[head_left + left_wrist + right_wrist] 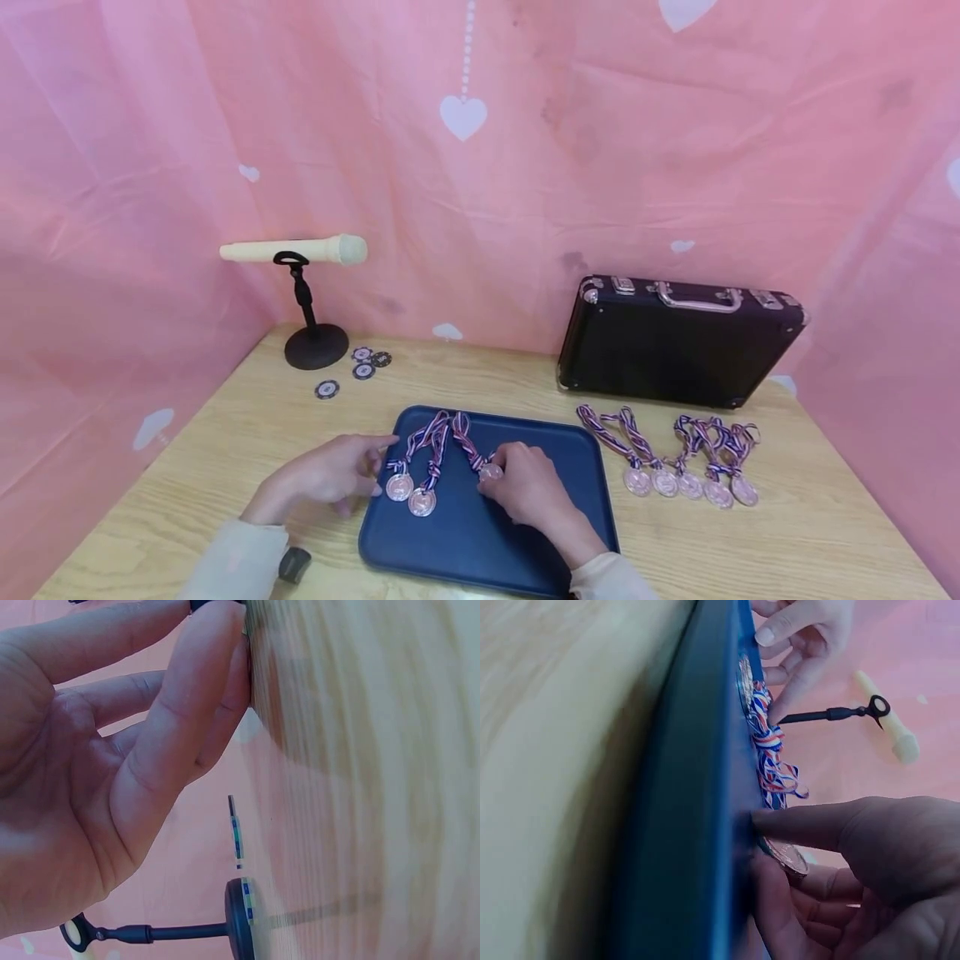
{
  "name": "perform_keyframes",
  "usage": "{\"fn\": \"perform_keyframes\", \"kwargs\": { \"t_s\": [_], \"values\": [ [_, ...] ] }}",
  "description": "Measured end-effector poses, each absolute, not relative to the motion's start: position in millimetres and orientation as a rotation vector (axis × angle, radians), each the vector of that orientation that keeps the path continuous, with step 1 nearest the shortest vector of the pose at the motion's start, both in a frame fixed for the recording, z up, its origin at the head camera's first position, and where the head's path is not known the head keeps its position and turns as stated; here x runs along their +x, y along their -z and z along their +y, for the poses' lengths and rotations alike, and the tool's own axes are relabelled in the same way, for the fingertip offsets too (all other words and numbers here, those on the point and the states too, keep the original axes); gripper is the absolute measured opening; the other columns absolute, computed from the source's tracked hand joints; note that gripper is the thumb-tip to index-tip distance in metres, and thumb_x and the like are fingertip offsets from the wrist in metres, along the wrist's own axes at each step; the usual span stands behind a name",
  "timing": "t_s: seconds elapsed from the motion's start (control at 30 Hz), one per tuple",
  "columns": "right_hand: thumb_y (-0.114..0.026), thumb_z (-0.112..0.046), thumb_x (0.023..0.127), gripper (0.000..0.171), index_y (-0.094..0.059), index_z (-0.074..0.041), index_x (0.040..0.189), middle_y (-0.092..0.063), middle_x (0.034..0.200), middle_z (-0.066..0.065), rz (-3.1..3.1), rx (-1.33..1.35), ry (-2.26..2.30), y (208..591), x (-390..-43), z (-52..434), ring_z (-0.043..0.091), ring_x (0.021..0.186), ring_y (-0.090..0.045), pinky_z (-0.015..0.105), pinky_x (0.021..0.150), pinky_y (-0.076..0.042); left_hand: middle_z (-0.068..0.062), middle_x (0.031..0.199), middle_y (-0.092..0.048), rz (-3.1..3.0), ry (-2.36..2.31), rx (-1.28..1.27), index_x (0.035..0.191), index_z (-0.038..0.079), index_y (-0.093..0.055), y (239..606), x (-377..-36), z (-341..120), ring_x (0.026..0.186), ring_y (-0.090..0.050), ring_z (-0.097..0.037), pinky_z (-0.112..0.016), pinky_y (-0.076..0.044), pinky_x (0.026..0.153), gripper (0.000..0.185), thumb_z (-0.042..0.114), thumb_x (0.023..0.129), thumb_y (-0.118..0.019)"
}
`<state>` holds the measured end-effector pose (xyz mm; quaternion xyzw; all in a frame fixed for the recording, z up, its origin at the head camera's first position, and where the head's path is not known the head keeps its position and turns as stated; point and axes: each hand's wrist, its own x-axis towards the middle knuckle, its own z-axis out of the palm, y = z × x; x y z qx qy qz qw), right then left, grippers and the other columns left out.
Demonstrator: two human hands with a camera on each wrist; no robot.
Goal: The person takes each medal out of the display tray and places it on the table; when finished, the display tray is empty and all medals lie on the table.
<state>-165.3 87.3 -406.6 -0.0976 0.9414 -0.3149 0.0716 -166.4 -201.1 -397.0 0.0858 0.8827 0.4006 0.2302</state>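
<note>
A person's right hand (531, 487) pinches a medal (491, 472) on a blue tray (480, 542), right of two more medals (422, 502), while the left hand (330, 471), fingers relaxed, touches the tray's left edge

Three medals (422, 502) (ribbons (437, 457) striped) on a blue tray (480, 546); right hand (528, 486) pinches one, left hand (332, 472) at rim (364, 529)
</note>
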Motion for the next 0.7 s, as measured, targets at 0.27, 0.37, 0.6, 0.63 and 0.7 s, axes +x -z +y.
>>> {"fn": "perform_keyframes", "kwargs": {
  "t_s": [0.27, 0.37, 0.6, 0.63, 0.7],
  "values": [
    [-0.077, -0.003, 0.093, 0.014, -0.070, -0.003, 0.105, -0.061, 0.064, 0.005, 2.616, -0.286, 1.197, 406.6, -166.2, 103.3, 0.012, 0.043, -0.059, 0.031, 0.041, -0.056, -0.006, 0.104, -0.057, 2.424, -1.103, 0.191, 0.159, 0.011, -0.048, 394.9, -167.1, -197.9, 0.054, -0.057, -0.021, -0.033, -0.058, 0.049, 0.072, -0.005, 0.093, -0.073],
    [-0.074, -0.002, 0.095, 0.013, -0.070, -0.003, 0.107, -0.061, 0.064, 0.007, 2.549, -0.300, 1.280, 407.3, -167.1, 108.9, 0.013, 0.044, -0.060, 0.034, 0.041, -0.057, -0.006, 0.104, -0.057, 2.419, -1.109, 0.213, 0.159, 0.009, -0.047, 394.6, -166.6, -197.9, 0.052, -0.056, -0.020, -0.033, -0.058, 0.049, 0.072, -0.005, 0.093, -0.073],
    [-0.069, -0.003, 0.100, 0.018, -0.070, -0.003, 0.117, -0.061, 0.068, 0.010, 2.423, -0.250, 1.434, 403.2, -167.8, 118.5, 0.014, 0.046, -0.061, 0.035, 0.043, -0.058, -0.006, 0.105, -0.058, 2.416, -1.110, 0.198, 0.159, 0.009, -0.047, 395.7, -166.4, -199.2, 0.056, -0.060, -0.022, -0.034, -0.059, 0.051, 0.072, -0.006, 0.094, -0.073],
    [-0.068, -0.003, 0.100, 0.019, -0.069, -0.003, 0.119, -0.061, 0.069, 0.011, 2.413, -0.241, 1.449, 402.5, -167.8, 120.0, 0.014, 0.047, -0.061, 0.035, 0.043, -0.058, -0.006, 0.105, -0.059, 2.415, -1.112, 0.199, 0.159, 0.009, -0.047, 395.8, -166.5, -199.4, 0.056, -0.060, -0.022, -0.034, -0.060, 0.051, 0.072, -0.006, 0.094, -0.072],
    [-0.068, -0.003, 0.099, 0.023, -0.068, -0.003, 0.122, -0.063, 0.073, 0.013, 2.394, -0.222, 1.489, 400.9, -167.6, 123.4, 0.014, 0.048, -0.062, 0.035, 0.044, -0.059, -0.006, 0.105, -0.059, 2.413, -1.113, 0.206, 0.160, 0.009, -0.046, 395.7, -166.3, -199.7, 0.056, -0.060, -0.022, -0.035, -0.060, 0.051, 0.072, -0.006, 0.094, -0.072]
  ]
}}
